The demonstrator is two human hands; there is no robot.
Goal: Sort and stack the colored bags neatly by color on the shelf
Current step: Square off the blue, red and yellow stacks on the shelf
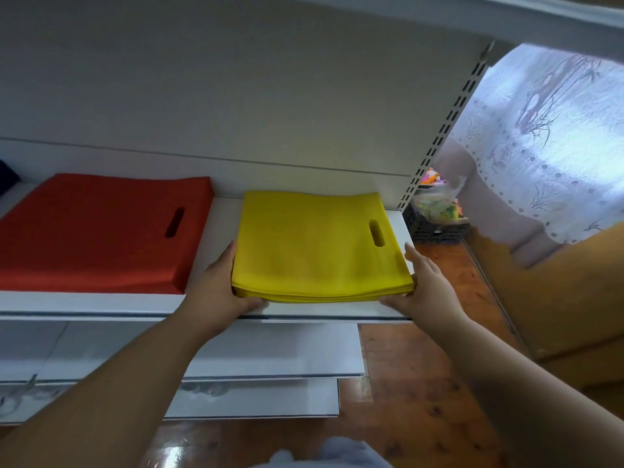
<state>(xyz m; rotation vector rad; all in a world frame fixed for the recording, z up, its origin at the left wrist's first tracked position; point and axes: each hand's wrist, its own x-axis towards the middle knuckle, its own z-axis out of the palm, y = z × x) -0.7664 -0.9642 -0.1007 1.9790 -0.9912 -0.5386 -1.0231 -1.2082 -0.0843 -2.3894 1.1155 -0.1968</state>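
A stack of yellow bags (314,248) lies flat on the white shelf (101,304), its cut-out handle toward the right. My left hand (217,288) presses against the stack's left edge, thumb along the front corner. My right hand (427,285) presses against its right edge, fingers straight, thumb at the front right corner. A thicker stack of red bags (98,234) lies to the left on the same shelf, apart from the yellow one. A dark blue item (6,177) shows at the far left edge.
Lower white shelves (236,366) sit below. A slotted upright (445,126) ends the shelf on the right. Beyond it stand a black crate (435,228) with colorful items, a white curtain (547,140) and a wooden panel (557,298). The floor is reddish wood.
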